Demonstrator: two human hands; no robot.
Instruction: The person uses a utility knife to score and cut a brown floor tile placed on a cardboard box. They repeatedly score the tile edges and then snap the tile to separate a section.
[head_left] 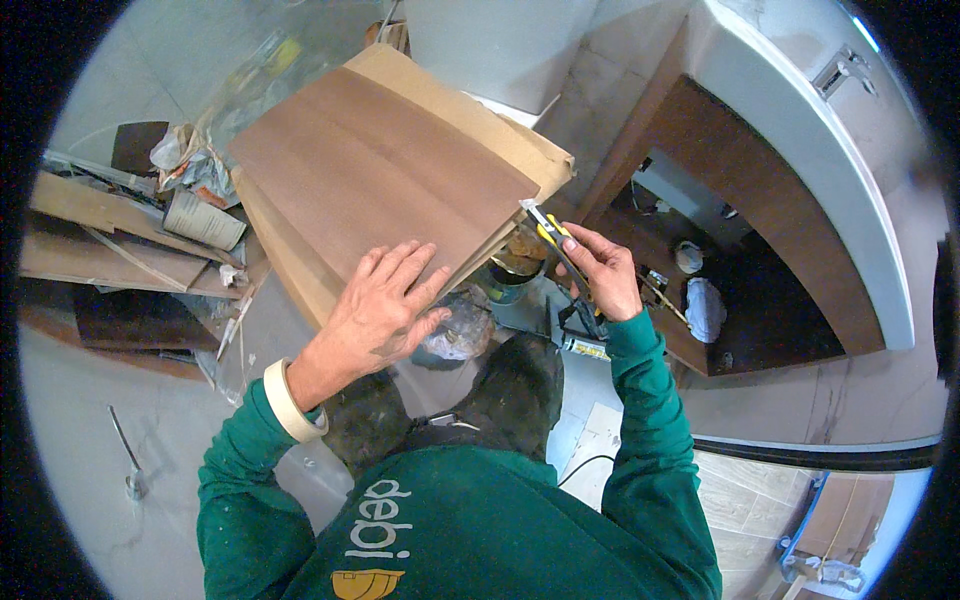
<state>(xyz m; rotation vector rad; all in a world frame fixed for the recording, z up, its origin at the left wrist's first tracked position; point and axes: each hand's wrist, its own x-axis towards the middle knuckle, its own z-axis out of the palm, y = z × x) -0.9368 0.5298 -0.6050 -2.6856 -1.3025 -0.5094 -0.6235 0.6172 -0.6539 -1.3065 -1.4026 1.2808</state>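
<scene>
A brown wood-look panel [385, 165] lies on top of a large cardboard sheet [450, 95] in front of me. My left hand [385, 305] rests flat on the panel's near edge, fingers spread. A roll of masking tape [292, 400] sits round my left wrist like a bracelet. My right hand [603, 268] grips a yellow and black utility knife [548, 228]. The knife's tip is beside the panel's right corner; whether it touches cannot be made out.
Wood offcuts [110, 240] and crumpled plastic [195, 165] lie at the left. To the right stands an open brown vanity [790, 200] under a white basin [830, 110]. Below the panel are a bucket [510, 285] and a caulking gun [585, 325].
</scene>
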